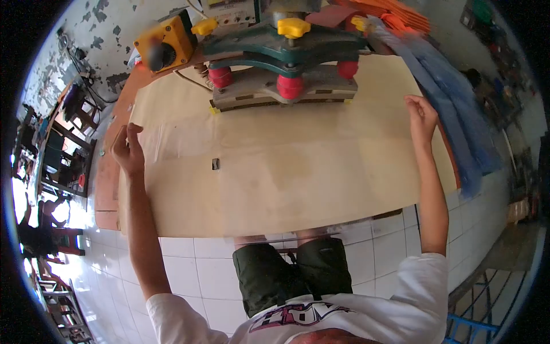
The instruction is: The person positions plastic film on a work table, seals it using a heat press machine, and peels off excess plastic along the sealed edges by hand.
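Note:
My left hand is over the left edge of the tan-covered table, its fingers curled; whether it holds anything is too small to tell. On the other side, my right hand is near the table's right edge, close to the blue fabric, with fingers bent inward and nothing visible in them. Between and beyond the hands stands a green and grey press machine with yellow knobs and red round parts. A small dark piece lies on the table surface, to the right of my left hand.
A yellow box with a black knob stands at the back left. Blue plastic or cloth hangs over the right edge, with orange material behind it. Blue metal bars are at lower right.

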`<state>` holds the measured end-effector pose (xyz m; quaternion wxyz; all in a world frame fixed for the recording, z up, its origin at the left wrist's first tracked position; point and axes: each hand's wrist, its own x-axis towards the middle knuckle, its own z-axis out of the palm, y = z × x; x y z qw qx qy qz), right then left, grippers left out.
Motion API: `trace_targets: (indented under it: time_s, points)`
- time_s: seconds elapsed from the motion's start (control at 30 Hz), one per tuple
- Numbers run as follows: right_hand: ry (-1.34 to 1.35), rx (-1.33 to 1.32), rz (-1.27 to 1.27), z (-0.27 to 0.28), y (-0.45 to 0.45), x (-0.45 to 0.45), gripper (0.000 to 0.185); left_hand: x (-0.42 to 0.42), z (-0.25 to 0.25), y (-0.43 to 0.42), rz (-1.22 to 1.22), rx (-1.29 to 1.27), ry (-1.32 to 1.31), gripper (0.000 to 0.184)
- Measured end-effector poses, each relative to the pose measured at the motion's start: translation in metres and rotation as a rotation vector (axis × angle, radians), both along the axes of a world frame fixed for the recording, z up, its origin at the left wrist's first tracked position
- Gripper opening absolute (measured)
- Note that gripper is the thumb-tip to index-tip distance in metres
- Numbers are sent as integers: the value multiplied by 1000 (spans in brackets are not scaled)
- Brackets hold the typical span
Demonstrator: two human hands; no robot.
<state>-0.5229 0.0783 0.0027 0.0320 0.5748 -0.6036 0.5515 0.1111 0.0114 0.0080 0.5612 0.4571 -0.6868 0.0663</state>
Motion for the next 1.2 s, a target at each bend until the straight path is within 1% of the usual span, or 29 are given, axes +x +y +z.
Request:
trace_targets:
  time_s: [0.07, 0.1, 0.2, 0.23, 0.3, 0.4, 0.47, 0.53, 0.57, 0.6, 0.63, 0.73, 0.83, 0.93, 1.03, 1.2]
  points:
    - [-110, -7, -38, -2, -4, -14, 10, 13, -5, -8, 123, -23, 76, 30]
    - [-110, -14, -43, 1, -2, -15, 10, 12, -5, -7, 154, -10, 122, 34]
    - [-148, -27, -88, 4, 0, -19, 11, 18, -7, -7, 197, 23, 141, 38]
    - [-141, -26, -105, 3, -1, -22, 11, 23, -10, -10, 184, 6, 140, 38]
    - [-127, -6, -140, 2, -1, -31, 12, 29, -15, -14, 194, 62, 239, 41]
    - [-182, 16, -198, 11, 5, -32, 11, 29, -14, -15, 153, -7, 247, 39]
    - [-167, -31, -243, 11, 6, -41, 11, 29, -12, -14, 154, -1, 275, 41]
    - [-229, 22, -303, 18, 9, -42, 12, 30, -9, -13, 162, 7, 305, 43]
    - [-233, 15, -307, 17, 9, -47, 12, 30, -8, -12, 173, 10, 335, 44]
    - [-299, -22, -297, 16, 7, -51, 12, 32, -7, -13, 185, 14, 365, 45]
    - [-363, -60, -285, 15, 7, -56, 12, 33, -8, -17, 141, -3, 469, 44]
    - [-348, -126, -268, 16, 9, -63, 12, 31, -4, -13, 168, -1, 494, 44]
    - [-404, -91, -301, 19, 12, -67, 12, 32, -4, -13, 131, 11, 496, 44]
    - [-373, -98, -299, 20, 13, -67, 12, 34, -6, -13, 98, 13, 500, 44]
    - [-379, -89, -312, 24, 17, -65, 12, 32, -5, -12, 112, -6, 535, 43]
    - [-372, -118, -378, 19, 16, -75, 12, 33, 0, -8, 152, -1, 508, 43]
